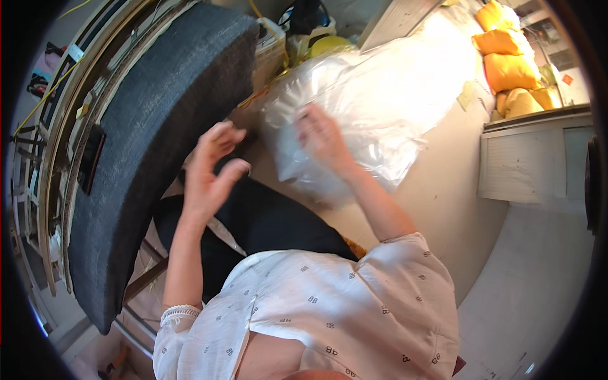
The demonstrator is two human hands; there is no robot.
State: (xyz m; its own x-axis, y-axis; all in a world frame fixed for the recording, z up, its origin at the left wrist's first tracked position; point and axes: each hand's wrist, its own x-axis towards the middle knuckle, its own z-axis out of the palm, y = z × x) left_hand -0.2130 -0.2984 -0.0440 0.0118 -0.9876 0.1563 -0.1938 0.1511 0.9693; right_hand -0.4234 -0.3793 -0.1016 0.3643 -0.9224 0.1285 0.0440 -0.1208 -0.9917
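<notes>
The big clear plastic bag (pixel 373 95) lies on the pale floor (pixel 443 190) ahead of the person, beside the dark grey upholstered panel (pixel 158 139); it looks light, soft and slippery, likely best gripped by gathered film at its near edge. The right hand (pixel 323 136) rests spread on the bag without clamping it, and the left hand (pixel 212 171) hangs open in the air, holding nothing.

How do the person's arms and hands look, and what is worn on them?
Both forearms are bare. The left hand and right hand wear no gloves, and no rings or watch show. The white blouse has short wide sleeves with small dark printed marks; the left sleeve ends in a lace-like edge.
</notes>
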